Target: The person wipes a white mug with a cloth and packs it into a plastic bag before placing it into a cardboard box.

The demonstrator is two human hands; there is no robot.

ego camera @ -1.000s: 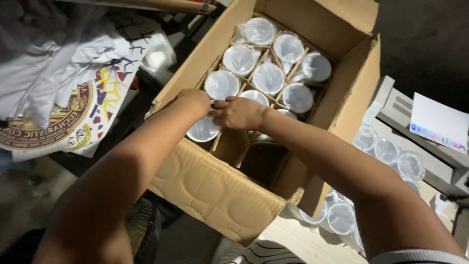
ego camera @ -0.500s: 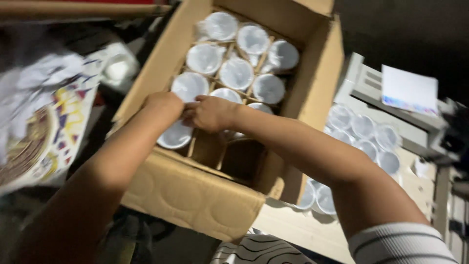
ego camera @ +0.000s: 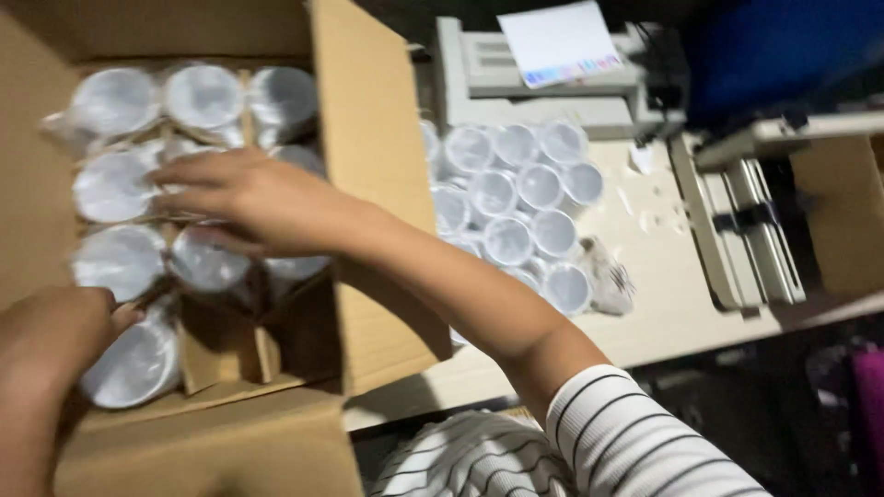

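We are spreading our right hand's (ego camera: pixel 249 198) fingers (ego camera: pixel 189 170) flat over the wrapped white cups (ego camera: pixel 204 258), grasping none, while our left hand (ego camera: pixel 55 327) is curling against the nearest cup (ego camera: pixel 133 364), all nested upright between dividers in the cardboard box (ego camera: pixel 368 138); more cups (ego camera: pixel 516 212) are crowding the surface (ego camera: pixel 663 313) alongside.

Brown cardboard box (ego camera: pixel 368 184) full of white wrapped mugs (ego camera: pixel 120 184), more white mugs (ego camera: pixel 516 198) at 3 o'clock, black-and-white striped sleeve (ego camera: pixel 635 442) at 5.
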